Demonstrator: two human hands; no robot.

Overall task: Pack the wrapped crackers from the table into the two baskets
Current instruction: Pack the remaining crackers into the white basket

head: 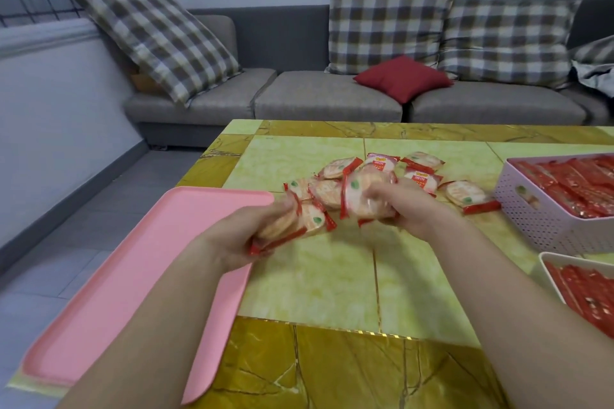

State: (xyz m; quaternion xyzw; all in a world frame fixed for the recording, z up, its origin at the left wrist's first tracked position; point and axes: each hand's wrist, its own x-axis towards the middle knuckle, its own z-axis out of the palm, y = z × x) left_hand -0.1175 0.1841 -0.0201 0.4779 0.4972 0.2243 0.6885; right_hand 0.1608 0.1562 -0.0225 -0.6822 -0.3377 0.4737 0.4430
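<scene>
- My left hand (247, 239) has its fingers curled tight around a stack of crackers.
- My right hand (410, 209) clamps another stack (363, 196) just above the loose pile (392, 176) on the table (332, 276).
- Slippery wrappers could let a packet slide out on the way over.
- Both baskets, the far one (545, 226) and the near one (548, 271), look nearly full, so extra crackers may spill over.

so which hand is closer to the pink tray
Left. The left hand, gripping crackers, is over the pink tray's right edge; the right hand is off toward the purple basket.
</scene>
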